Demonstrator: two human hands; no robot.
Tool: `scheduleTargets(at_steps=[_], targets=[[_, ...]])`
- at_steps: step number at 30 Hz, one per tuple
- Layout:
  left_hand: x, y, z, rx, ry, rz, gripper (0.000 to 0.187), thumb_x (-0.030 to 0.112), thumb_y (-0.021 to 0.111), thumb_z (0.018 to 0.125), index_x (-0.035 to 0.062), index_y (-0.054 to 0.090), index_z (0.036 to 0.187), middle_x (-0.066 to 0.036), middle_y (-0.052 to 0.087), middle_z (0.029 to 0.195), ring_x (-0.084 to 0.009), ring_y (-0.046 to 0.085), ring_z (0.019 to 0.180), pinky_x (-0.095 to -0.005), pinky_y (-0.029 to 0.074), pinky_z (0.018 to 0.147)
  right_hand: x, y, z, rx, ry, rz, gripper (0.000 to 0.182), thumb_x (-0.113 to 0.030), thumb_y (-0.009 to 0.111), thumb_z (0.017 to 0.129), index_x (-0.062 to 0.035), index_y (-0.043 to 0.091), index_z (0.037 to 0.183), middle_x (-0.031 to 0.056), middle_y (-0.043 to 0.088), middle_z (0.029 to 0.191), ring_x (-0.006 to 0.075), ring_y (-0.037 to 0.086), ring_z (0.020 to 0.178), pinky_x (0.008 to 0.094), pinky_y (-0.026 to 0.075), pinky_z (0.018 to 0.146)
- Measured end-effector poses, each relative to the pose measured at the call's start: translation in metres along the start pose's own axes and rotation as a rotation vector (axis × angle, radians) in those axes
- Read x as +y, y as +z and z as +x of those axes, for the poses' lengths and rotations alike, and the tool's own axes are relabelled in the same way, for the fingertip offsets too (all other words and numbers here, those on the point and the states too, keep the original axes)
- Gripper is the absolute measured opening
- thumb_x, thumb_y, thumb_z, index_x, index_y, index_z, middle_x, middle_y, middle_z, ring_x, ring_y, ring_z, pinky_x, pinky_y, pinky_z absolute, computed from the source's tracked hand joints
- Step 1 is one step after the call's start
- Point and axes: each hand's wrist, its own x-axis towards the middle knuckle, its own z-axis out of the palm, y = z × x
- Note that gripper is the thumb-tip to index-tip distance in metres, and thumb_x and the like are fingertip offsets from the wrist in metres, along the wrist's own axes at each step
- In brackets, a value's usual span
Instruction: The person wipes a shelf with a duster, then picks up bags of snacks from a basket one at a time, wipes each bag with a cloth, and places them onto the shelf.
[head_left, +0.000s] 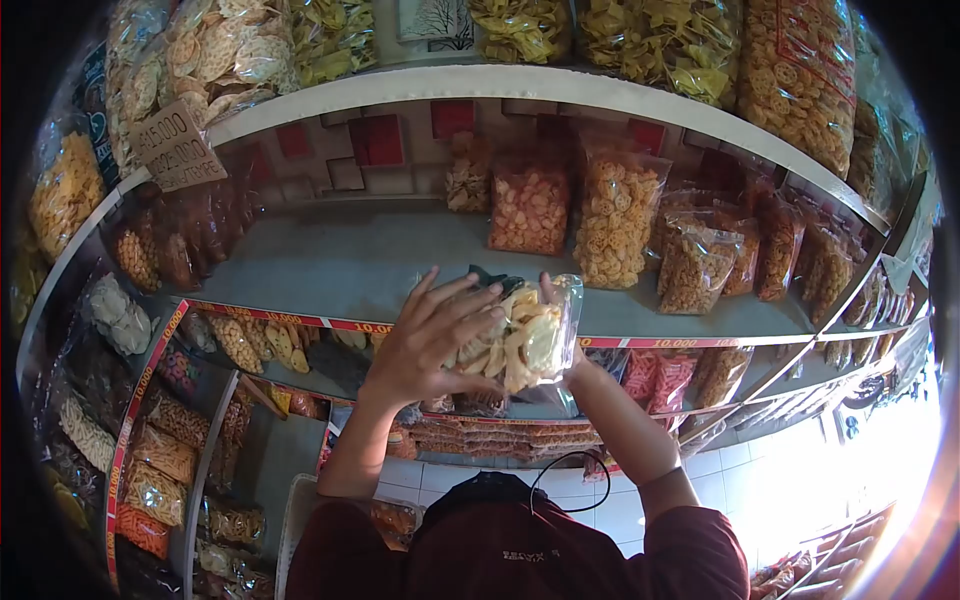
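A clear plastic bag of pale yellow crackers (530,335) is held up in front of the shelf edge. My right hand (572,368) grips it from the right and behind; a fingertip shows at its top, while the other fingers are mostly hidden by the bag. Over the bag's left side lies my left hand (435,335), its fingers spread apart and overlapping the plastic. Dark green material (490,278) sticks out above the bag, beside the left fingertips.
Bagged snacks, such as pink crackers (530,210) and wheel-shaped crackers (618,220), stand on the grey shelf (340,255). Red price strips (660,343) run along its front edge. A curved white upper shelf edge (480,80) spans above. A cardboard price sign (175,147) hangs at left.
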Motion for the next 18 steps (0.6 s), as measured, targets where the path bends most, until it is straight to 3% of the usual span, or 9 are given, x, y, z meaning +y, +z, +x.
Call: scheduleTargets(at_steps=[3,6,9,10,11,13,16,18], targets=[[-0.014,-0.001,-0.001,0.053,-0.069,0.149,0.082,0.059,0.080,0.055,0.0185,0.063,0.123,-0.005,0.051,0.145,-0.0305,0.041,0.139,-0.0603,0.024,0.117,0.010,0.000,0.004,0.050,-0.136,0.012,0.094,-0.080,0.039,0.087,-0.0060,0.041,0.145,0.0175,0.052,0.140,0.0339,0.054,0.126,0.0472,0.045,0.108],[-0.021,-0.007,-0.005,0.028,-0.131,0.323,0.077,0.058,0.082,0.058,0.0221,0.066,0.125,-0.008,0.041,0.153,-0.0334,0.030,0.145,-0.0631,0.014,0.118,0.023,-0.009,0.010,0.081,-0.254,0.129,0.090,-0.077,0.044,0.087,-0.0085,0.042,0.145,0.0158,0.050,0.142,0.0335,0.052,0.128,0.0488,0.042,0.110],[-0.014,0.000,-0.004,-0.047,-0.287,0.075,0.072,0.054,0.082,0.069,0.0265,0.063,0.132,-0.013,0.029,0.159,-0.0380,0.018,0.149,-0.0637,0.004,0.118,0.036,-0.032,0.020,-0.004,-0.373,0.323,0.083,-0.072,0.046,0.088,-0.0117,0.042,0.145,0.0136,0.049,0.143,0.0331,0.050,0.130,0.0504,0.040,0.111],[-0.012,0.006,-0.006,-0.050,-0.335,-0.143,0.063,0.046,0.077,0.080,0.0252,0.060,0.137,-0.018,0.021,0.161,-0.0414,0.009,0.150,-0.0618,-0.002,0.117,0.036,-0.035,0.021,-0.054,-0.393,0.334,0.083,-0.072,0.045,0.089,-0.0116,0.042,0.145,0.0136,0.049,0.144,0.0333,0.050,0.129,0.0502,0.040,0.111],[-0.011,0.011,-0.007,0.013,-0.344,-0.236,0.058,0.044,0.074,0.083,0.0236,0.061,0.136,-0.019,0.019,0.162,-0.0415,0.008,0.151,-0.0617,-0.001,0.117,0.034,-0.035,0.023,-0.104,-0.411,0.344,0.083,-0.072,0.045,0.089,-0.0115,0.042,0.145,0.0137,0.049,0.144,0.0335,0.050,0.129,0.0501,0.040,0.111],[-0.012,0.019,-0.009,0.139,-0.358,-0.424,0.049,0.040,0.068,0.089,0.0205,0.063,0.134,-0.021,0.015,0.162,-0.0418,0.005,0.151,-0.0614,0.001,0.117,0.033,-0.022,0.022,0.009,-0.464,0.296,0.085,-0.073,0.042,0.089,-0.0086,0.043,0.144,0.0139,0.049,0.144,0.0341,0.050,0.129,0.0496,0.039,0.111],[-0.003,0.040,-0.012,0.255,-0.492,-0.277,0.047,0.032,0.063,0.094,0.0134,0.057,0.137,-0.022,0.012,0.162,-0.0410,0.007,0.151,-0.0565,0.007,0.119,0.045,-0.019,0.022,0.013,-0.450,0.369,0.085,-0.072,0.041,0.089,-0.0067,0.045,0.143,0.0138,0.051,0.142,0.0338,0.051,0.128,0.0483,0.038,0.112],[-0.005,0.061,-0.018,0.421,-0.588,-0.431,0.048,0.029,0.060,0.097,0.0088,0.050,0.140,-0.020,0.013,0.161,-0.0393,0.010,0.150,-0.0503,0.013,0.120,0.052,-0.023,0.021,-0.042,-0.435,0.356,0.084,-0.071,0.041,0.089,-0.0068,0.046,0.142,0.0137,0.052,0.141,0.0337,0.051,0.128,0.0478,0.038,0.112]])
